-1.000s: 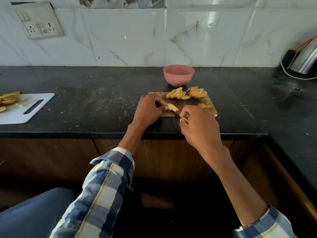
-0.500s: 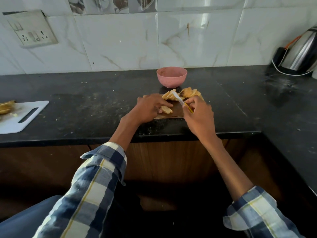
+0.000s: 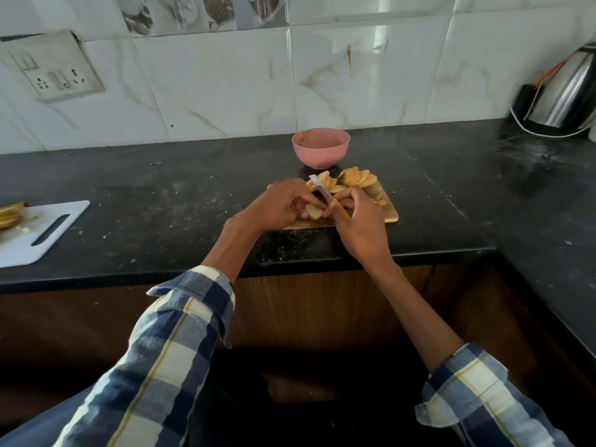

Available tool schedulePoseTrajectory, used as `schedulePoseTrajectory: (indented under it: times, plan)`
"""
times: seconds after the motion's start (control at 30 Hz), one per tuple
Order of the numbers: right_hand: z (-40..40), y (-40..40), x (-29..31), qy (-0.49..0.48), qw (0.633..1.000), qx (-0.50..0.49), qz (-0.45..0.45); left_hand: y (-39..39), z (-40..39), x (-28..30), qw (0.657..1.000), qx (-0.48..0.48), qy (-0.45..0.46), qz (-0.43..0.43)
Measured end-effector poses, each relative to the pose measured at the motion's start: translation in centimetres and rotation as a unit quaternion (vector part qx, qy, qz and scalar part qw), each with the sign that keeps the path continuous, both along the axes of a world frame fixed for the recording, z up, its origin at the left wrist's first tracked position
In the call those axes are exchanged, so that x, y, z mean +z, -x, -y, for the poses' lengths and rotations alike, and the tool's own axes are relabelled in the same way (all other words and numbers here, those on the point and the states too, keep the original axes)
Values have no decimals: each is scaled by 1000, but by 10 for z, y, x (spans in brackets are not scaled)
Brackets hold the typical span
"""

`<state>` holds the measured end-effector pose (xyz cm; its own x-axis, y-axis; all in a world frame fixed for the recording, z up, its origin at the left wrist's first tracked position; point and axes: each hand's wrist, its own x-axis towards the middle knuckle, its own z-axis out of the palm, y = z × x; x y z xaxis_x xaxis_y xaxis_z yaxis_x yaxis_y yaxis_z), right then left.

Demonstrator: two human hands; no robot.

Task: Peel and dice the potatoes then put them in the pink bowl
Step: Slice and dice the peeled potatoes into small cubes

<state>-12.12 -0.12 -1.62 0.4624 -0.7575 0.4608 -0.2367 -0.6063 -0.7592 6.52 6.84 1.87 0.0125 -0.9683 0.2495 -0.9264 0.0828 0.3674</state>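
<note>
Knife (image 3: 322, 191): gripped in the right hand (image 3: 358, 225) by its yellow handle, blade angled up and away over the board.
Left hand (image 3: 278, 208): fingers curled round a pale potato piece (image 3: 313, 211), pinning it on the wooden cutting board (image 3: 388, 209).
Potato slices (image 3: 356, 178): two heaps at the board's far edge.
Pink bowl (image 3: 320, 148): just behind the board on the black counter (image 3: 161, 185).
Far left: white cutting board (image 3: 38, 233).
Far right: kettle (image 3: 567, 91).

A single head-worn wide-angle camera looks forward and down from above the hands (image 3: 322, 217), close over the worktop (image 3: 161, 188), facing the tiled wall (image 3: 225, 91) beyond them.
</note>
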Motion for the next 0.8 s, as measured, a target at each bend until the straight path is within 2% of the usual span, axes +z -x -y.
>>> schedulePoseTrajectory:
  times: [0.23,0.43,0.8]
  plan:
    - [5,5,-4,-14,999,-26,38,8,1,-1,997,77,10,-1]
    - [7,0,-2,-20,999,-44,16,41,1,-23,962,228,99,-113]
    - [10,0,3,-44,999,-23,1,31,-3,-14,983,158,73,-60]
